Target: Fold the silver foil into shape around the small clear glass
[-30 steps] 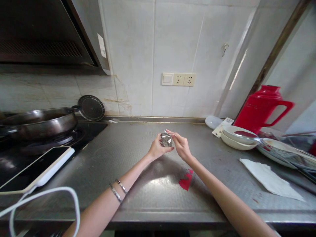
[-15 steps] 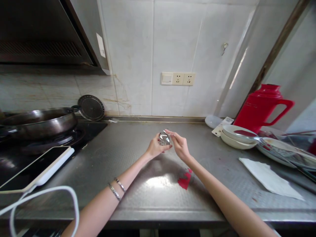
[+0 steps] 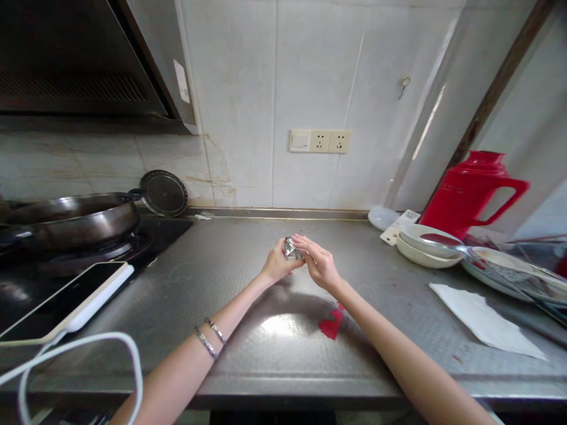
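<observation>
Both hands meet above the middle of the steel counter. My left hand is closed around a small shiny silver foil packet. My right hand pinches the packet's right side, its fingers curled over most of it. Only the packet's left part shows between the fingers. Two thin bracelets sit on my left forearm. A small red scrap lies on the counter beneath my right forearm.
A dark pan sits on the stove at left, with a phone and white cable in front. At right stand a red thermos jug, stacked bowls, plates and a white paper napkin.
My right hand has closed further over the foil packet, covering more of it. Both hands dropped slightly toward the counter.
</observation>
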Available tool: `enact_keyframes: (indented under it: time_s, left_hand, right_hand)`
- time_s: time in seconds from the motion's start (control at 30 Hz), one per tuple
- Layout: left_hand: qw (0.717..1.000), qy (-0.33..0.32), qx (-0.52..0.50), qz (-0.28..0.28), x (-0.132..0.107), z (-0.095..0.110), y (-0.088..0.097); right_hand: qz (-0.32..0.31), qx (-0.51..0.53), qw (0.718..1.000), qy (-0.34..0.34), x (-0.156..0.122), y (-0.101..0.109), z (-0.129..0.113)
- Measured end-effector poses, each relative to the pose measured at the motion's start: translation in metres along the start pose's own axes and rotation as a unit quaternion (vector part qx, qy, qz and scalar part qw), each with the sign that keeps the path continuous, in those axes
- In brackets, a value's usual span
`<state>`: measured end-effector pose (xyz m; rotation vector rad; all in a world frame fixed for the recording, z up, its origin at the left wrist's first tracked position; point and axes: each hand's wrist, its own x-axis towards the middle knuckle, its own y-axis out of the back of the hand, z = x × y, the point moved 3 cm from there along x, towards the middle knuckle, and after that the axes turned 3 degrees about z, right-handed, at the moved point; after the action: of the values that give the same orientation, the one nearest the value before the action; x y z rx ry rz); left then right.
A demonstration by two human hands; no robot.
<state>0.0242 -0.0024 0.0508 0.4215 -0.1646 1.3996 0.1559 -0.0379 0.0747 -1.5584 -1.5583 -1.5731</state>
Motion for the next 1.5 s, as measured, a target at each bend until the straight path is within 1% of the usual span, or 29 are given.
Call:
enact_keyframes:
  time_s: [0.13, 0.2, 0.27, 0.33, 0.43, 0.5, 0.57, 0.7, 0.77, 0.8, 0.87, 1.0, 1.1, 1.17, 1.23, 1.37, 1.43, 1.5]
  left_hand:
    - [0.999, -0.042, 0.022, -0.009, -0.002, -0.001, -0.001]
    - [0.998, -0.055, 0.032, -0.009, -0.002, -0.002, -0.002]
    - [0.997, -0.063, 0.047, -0.003, -0.002, -0.002, -0.002]
    - [0.996, -0.067, 0.057, 0.009, -0.001, -0.002, -0.001]
    - [0.996, -0.076, 0.040, 0.019, -0.001, -0.001, -0.001]
    - [0.996, -0.082, 0.030, 0.019, -0.001, 0.002, -0.001]
    - [0.996, -0.085, 0.034, 0.017, -0.002, 0.006, -0.001]
    - [0.995, -0.087, 0.050, 0.023, -0.003, 0.013, 0.000]
    - [0.994, -0.086, 0.056, 0.024, -0.004, 0.014, 0.000]
    - [0.994, -0.088, 0.059, 0.025, -0.003, 0.014, 0.001]
    - [0.993, -0.090, 0.066, 0.030, -0.003, 0.013, 0.002]
    - [0.995, -0.071, 0.065, 0.035, 0.000, 0.008, 0.003]
    - [0.997, -0.044, 0.056, 0.026, 0.002, 0.004, 0.003]
    - [0.999, -0.017, 0.044, 0.015, 0.003, 0.001, 0.002]
    - [0.999, -0.007, 0.032, 0.011, 0.003, 0.000, 0.002]
    - [0.998, -0.036, 0.039, 0.028, 0.004, 0.001, 0.003]
    - [0.997, -0.041, 0.056, 0.032, 0.004, 0.001, 0.003]
    - [0.996, -0.037, 0.073, 0.041, 0.004, 0.000, 0.004]
  right_hand:
    - [0.050, 0.026, 0.994, -0.089, -0.001, 0.001, 0.010]
    - [0.053, 0.023, 0.993, -0.103, -0.002, 0.001, 0.011]
    - [0.026, 0.005, 0.998, -0.064, -0.001, 0.002, 0.007]
    - [-0.025, -0.022, 0.999, 0.009, 0.001, 0.001, -0.001]
    - [-0.095, -0.058, 0.989, 0.101, 0.003, 0.001, -0.009]
    - [-0.103, -0.072, 0.984, 0.126, 0.005, 0.003, -0.010]
    - [-0.079, -0.074, 0.987, 0.118, 0.006, 0.008, -0.006]
    - [-0.019, -0.060, 0.997, 0.037, 0.006, 0.015, 0.005]
    - [-0.004, -0.055, 0.998, 0.015, 0.005, 0.015, 0.006]
    - [-0.002, -0.054, 0.998, 0.018, 0.005, 0.014, 0.005]
    - [-0.008, -0.056, 0.997, 0.044, 0.004, 0.011, 0.000]
    - [-0.056, -0.066, 0.987, 0.136, 0.003, 0.001, -0.014]
    - [-0.086, -0.077, 0.977, 0.177, 0.004, -0.004, -0.020]
    - [-0.097, -0.094, 0.973, 0.186, 0.005, -0.004, -0.019]
    - [-0.097, -0.114, 0.971, 0.185, 0.007, -0.002, -0.016]
    - [-0.074, -0.130, 0.976, 0.160, 0.008, 0.005, -0.008]
    - [-0.068, -0.130, 0.977, 0.154, 0.007, 0.005, -0.007]
    - [-0.074, -0.128, 0.976, 0.160, 0.005, 0.002, -0.010]
